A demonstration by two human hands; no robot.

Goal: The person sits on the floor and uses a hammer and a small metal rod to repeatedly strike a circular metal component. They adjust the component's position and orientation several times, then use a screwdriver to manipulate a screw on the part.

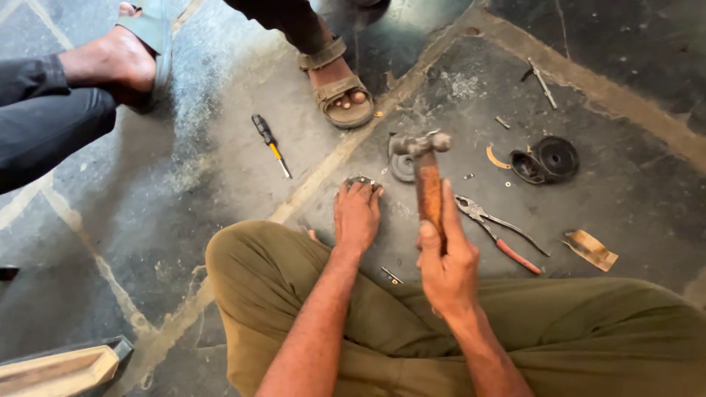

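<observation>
While the left hand (pixel 357 215) pins a metal part (pixel 361 181), the right hand (pixel 446 266) grips a hammer (pixel 425 169).

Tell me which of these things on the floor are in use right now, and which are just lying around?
In use: hammer raised in the right hand; small metal part pressed to the floor under the left hand.

Lying about: pliers, screwdriver, black round cap, grey disc, loose screw, brown scrap.

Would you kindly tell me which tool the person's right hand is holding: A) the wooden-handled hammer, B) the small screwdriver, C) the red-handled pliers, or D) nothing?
A: the right hand grips the hammer by its wooden handle, while the pliers and screwdriver lie on the floor.
</observation>
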